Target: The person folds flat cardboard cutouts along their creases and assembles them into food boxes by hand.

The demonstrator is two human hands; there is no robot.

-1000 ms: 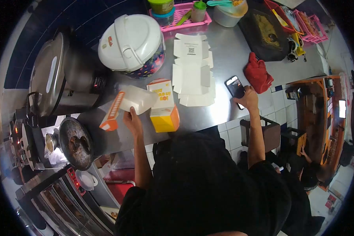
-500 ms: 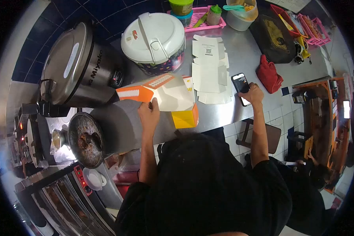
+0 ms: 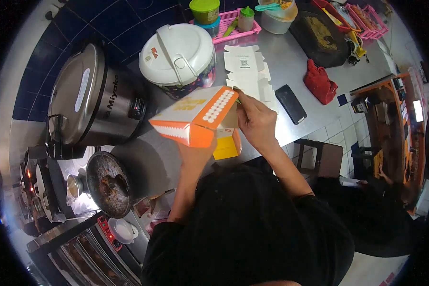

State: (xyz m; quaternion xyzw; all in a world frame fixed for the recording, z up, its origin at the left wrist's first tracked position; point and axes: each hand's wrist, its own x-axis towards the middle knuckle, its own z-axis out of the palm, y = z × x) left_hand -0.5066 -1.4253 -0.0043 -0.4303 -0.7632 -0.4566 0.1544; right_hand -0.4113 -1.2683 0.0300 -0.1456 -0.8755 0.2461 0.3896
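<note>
A white and orange cardboard food box (image 3: 190, 112), partly folded up, is held tilted above the metal counter between both my hands. My left hand (image 3: 195, 155) grips it from below on the near side, its fingers mostly hidden behind the orange panel. At the box's right edge, my right hand (image 3: 258, 119) pinches the card with bent fingers. Just beyond that hand lies a flat, unfolded white box blank (image 3: 243, 64) with a printed code. A dark-screened phone (image 3: 291, 104) rests to its right. Under the held box, a yellow box (image 3: 227, 145) stands near the counter's front edge.
A white-lidded rice container (image 3: 176, 55) stands behind the box, with a large steel Miyako cooker (image 3: 97, 100) to the left. A stone mortar (image 3: 108, 183) sits nearer, beside a heated cabinet (image 3: 90, 248). A red cloth (image 3: 319, 82) and black tray (image 3: 319, 38) occupy the right side.
My right hand has left the phone, whose screen has gone dark, and has come to the box's right edge. The box has turned, so its orange side faces nearer me.
</note>
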